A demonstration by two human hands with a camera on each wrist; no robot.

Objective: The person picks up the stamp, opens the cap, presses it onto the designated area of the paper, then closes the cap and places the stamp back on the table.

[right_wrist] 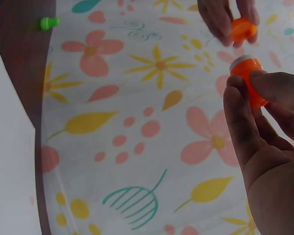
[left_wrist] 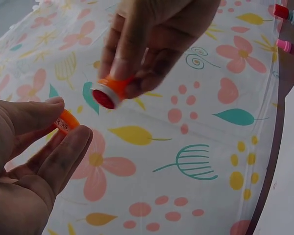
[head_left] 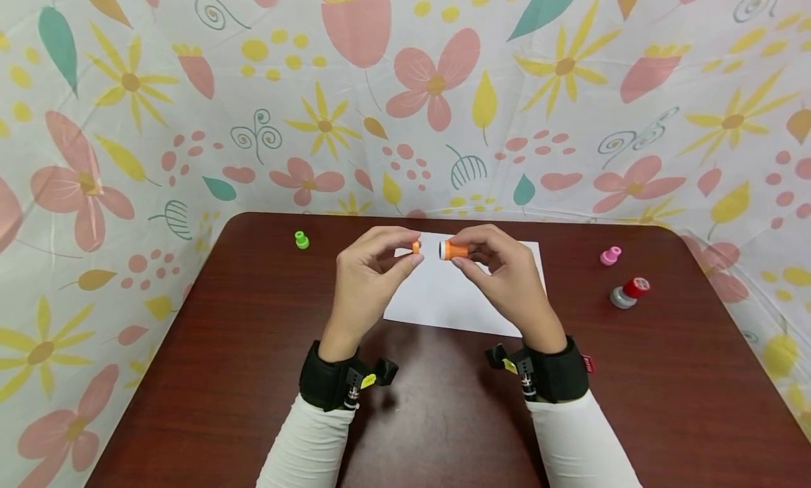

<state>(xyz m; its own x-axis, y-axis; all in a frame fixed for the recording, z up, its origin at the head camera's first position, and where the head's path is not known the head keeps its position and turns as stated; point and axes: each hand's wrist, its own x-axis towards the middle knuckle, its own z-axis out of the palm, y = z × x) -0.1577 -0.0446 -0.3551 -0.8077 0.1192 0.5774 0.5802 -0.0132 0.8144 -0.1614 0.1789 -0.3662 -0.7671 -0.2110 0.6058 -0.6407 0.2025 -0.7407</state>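
Orange stamp (head_left: 457, 250) is being held up off the tabletop (head_left: 253, 347) by the right hand (head_left: 507, 277), whose thumb and fingers are pinching its sides, parted only as far as its width. Its white-rimmed end is facing the left hand (head_left: 370, 277), and the left wrist view is showing a red surface inside that rim. The left hand is pinching a small orange cap (head_left: 416, 247) between thumb and fingers, their tips standing just the cap's thickness apart; a pale printed pattern is showing on the cap. Stamp and cap are staying clear of each other, a small gap lying between them. Behind and below the hands, a white sheet of paper (head_left: 443, 308) is lying on the tabletop. A small green piece (head_left: 301, 240) is standing toward the far left, while a pink piece (head_left: 610, 255) and a red-topped bottle-like piece (head_left: 630, 293) are sitting near each other on the right. Floral cloth (head_left: 317, 164) is hanging beyond the far edge.
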